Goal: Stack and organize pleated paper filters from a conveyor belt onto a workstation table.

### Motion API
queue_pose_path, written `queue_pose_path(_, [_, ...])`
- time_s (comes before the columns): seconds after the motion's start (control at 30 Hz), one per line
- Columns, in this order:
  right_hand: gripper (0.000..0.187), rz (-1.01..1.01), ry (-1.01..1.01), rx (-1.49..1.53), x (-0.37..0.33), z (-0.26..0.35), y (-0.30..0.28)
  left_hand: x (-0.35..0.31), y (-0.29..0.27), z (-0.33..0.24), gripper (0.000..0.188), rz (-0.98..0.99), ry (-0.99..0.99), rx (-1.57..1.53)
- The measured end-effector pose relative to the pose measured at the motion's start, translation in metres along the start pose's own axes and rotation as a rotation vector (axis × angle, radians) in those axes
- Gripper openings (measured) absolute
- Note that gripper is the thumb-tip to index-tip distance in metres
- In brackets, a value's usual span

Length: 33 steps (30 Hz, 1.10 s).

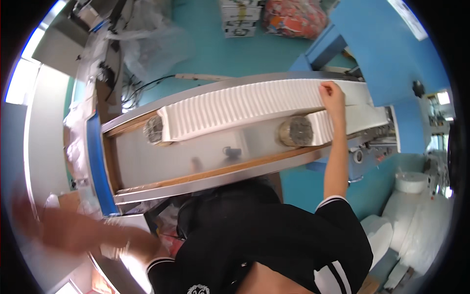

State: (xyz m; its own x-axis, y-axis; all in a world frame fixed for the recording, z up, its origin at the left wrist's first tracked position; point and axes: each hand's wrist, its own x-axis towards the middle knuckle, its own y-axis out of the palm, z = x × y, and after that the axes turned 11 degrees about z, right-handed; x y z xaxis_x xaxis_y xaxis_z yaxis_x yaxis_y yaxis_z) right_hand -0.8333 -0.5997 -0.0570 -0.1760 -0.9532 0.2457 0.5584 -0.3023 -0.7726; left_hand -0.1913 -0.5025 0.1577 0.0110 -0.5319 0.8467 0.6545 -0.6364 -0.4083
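Note:
My right hand (332, 96) lies at the right part of a long row of ridged white sheets (245, 109), its fingers curled in. Whether anything is pinched in them is hidden. The row runs along the far side of a metal-edged trough. At its left end stands a round block that looks wrapped in clear tape (153, 130). A second such round block (298, 131) sits against a shorter ridged white row (320, 126), nearer to me. Far to the left, away from the trough, my left hand (32, 215) is smeared by motion, so its fingers cannot be read.
The trough has wooden inner strips (225, 165) and a blue end plate (101, 164). A blue machine (387, 44) stands at its right end. Clear plastic bags (152, 44), white boxes (240, 19) and a bag of orange scraps (295, 18) are beyond it. White rolls (411, 182) lie right.

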Motion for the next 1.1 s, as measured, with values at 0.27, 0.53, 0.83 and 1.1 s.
queue_pose_path(0.27, [0.009, 0.183, 0.069, -0.114, 0.017, 0.012, -0.005, -0.162, 0.13, -0.17, 0.041, 1.358, -0.681, -2.042])
queue_pose_path(0.53, [0.022, 0.39, 0.107, -0.615, 0.015, 0.039, -0.004, -0.126, 0.123, -0.113, 0.044, 2.002, 0.157, -1.841])
queue_pose_path(0.83, [0.028, 0.58, 0.224, -0.209, 0.001, 0.116, 0.037, -0.149, 0.158, -0.121, 0.057, 1.467, -0.77, -1.884])
queue_pose_path(1.1, [0.057, 0.873, 0.269, 0.583, -0.012, 0.174, 0.078, -0.131, 0.11, -0.142, 0.061, 1.463, -0.671, -1.879])
